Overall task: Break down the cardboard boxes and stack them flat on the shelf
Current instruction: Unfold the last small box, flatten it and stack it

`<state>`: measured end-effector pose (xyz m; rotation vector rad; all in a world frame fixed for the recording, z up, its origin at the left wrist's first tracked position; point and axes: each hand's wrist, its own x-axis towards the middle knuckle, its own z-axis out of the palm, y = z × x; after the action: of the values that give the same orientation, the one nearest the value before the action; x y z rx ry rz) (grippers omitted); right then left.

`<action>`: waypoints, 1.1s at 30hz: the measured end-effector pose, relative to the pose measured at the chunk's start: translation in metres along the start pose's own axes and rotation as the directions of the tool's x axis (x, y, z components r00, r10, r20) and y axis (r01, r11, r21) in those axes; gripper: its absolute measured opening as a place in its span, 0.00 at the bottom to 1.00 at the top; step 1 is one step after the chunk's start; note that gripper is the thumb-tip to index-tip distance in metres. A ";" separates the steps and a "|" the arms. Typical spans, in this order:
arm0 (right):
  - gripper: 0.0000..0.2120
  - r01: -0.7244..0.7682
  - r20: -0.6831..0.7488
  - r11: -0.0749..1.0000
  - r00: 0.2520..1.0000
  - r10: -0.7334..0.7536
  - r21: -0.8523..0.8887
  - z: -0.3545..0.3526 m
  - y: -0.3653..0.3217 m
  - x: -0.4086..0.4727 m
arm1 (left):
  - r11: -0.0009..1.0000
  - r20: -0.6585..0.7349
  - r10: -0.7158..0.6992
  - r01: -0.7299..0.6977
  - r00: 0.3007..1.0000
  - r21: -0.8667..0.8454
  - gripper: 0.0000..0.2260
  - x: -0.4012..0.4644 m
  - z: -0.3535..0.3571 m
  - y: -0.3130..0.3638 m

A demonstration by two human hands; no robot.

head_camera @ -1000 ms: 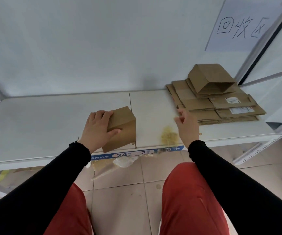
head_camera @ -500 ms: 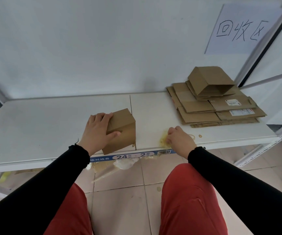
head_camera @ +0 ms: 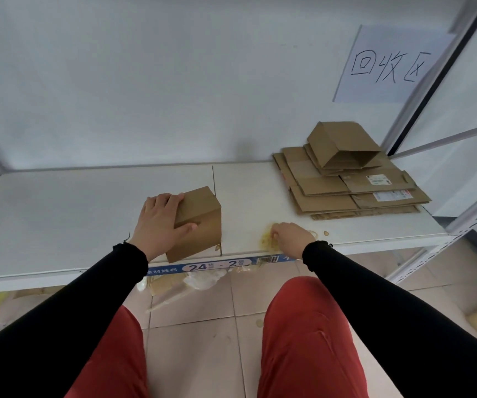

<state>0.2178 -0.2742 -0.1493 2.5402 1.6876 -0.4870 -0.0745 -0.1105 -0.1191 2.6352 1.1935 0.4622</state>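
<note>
A person in black sleeves and red trousers faces a white shelf (head_camera: pixel 59 202), seen from a head camera looking down. One small brown box (head_camera: pixel 200 222), not yet flattened, stands at the shelf's front edge, just above the blue label strip (head_camera: pixel 220 267). The left hand (head_camera: pixel 161 222) grips this box, fingers curled over its top left edge and thumb pressed along its near face, likely to steady it for breaking down. The right hand (head_camera: pixel 291 237) rests knuckles-up on the shelf to the right of the box, well apart from it, beside a yellowish stain (head_camera: pixel 267 242); its fingers curl loosely under and appear to hold nothing. Further right of the box, toward the back corner, lies a stack (head_camera: pixel 346 193) of flattened cardboard, with one half-collapsed box (head_camera: pixel 343 143) on top. A paper sign (head_camera: pixel 389 64) hangs on the wall above the stack
</note>
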 end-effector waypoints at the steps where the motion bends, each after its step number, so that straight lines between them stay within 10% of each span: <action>1: 0.18 -0.018 0.000 1.000 1.000 0.018 0.012 -0.001 -0.002 0.000 | 1.000 0.004 -0.001 0.001 1.000 0.002 0.34 0.001 -0.001 0.000; 10: 0.20 -0.107 -0.049 0.948 0.991 0.128 0.298 -0.004 0.003 0.013 | 1.000 0.019 -0.005 0.005 1.000 0.000 0.35 0.003 0.001 -0.002; 19: 0.18 -0.035 0.021 0.999 0.999 0.036 -0.008 -0.016 -0.008 0.019 | 0.962 0.085 -0.105 0.122 0.991 -0.244 0.20 0.002 -0.022 -0.006; 23: 0.18 -0.073 0.027 0.987 0.997 0.069 0.146 -0.028 -0.003 0.020 | 0.928 0.131 -0.131 0.168 0.983 -0.332 0.24 0.002 -0.025 -0.010; 28: 0.13 -0.102 -0.303 0.994 0.947 0.106 0.028 -0.042 -0.019 0.020 | 0.871 0.132 -0.217 0.253 0.967 -0.422 0.32 0.006 -0.028 -0.011; 33: 0.20 0.224 -0.258 0.776 0.963 -0.083 0.589 -0.048 -0.101 0.007 | 0.763 0.161 -0.301 0.339 0.940 -0.550 0.25 0.012 -0.030 -0.007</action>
<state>0.1395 -0.2166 -0.0924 2.9901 2.1130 -0.9442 -0.0825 -0.0949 -0.0906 1.8760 1.2173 0.5603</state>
